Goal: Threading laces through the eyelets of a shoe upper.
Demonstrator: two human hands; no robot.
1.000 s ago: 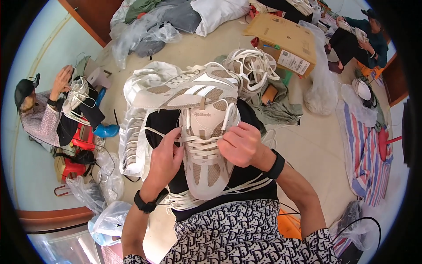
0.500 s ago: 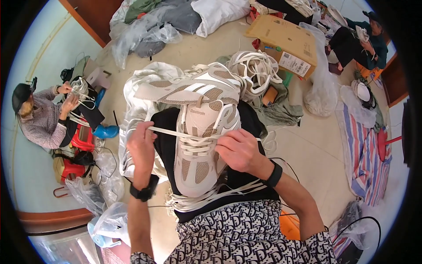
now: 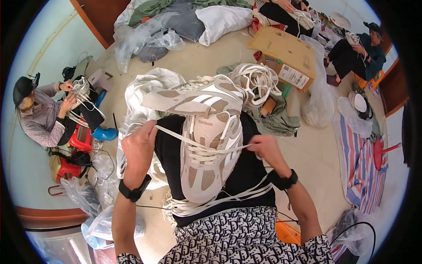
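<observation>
A beige and white sneaker (image 3: pixel 198 179) lies on my black-clad lap, toe toward me, its cream shoelace (image 3: pixel 176 134) partly threaded through the lower eyelets. My left hand (image 3: pixel 138 148) pinches one end of the lace, left of the tongue. On the other side, my right hand (image 3: pixel 267 152) is closed on the other end, drawn out past the shoe's edge. Both lace ends look taut. Crosswise beyond the tongue rests a second, similar sneaker (image 3: pixel 169 102). A bundle of loose cream laces (image 3: pixel 224 201) stretches over my lap near my waist.
More laced sneakers (image 3: pixel 254 81) sit beyond my knees, by a cardboard box (image 3: pixel 285 55). A co-worker (image 3: pixel 41 114) at left handles a shoe; others work at the far right. White cloth (image 3: pixel 147 94), plastic bags (image 3: pixel 318 108) and a striped sheet (image 3: pixel 362 163) lie about.
My right hand has moved right, away from the eyelets, drawing its lace end out to the side. My left hand has shifted slightly left, still pinching its end.
</observation>
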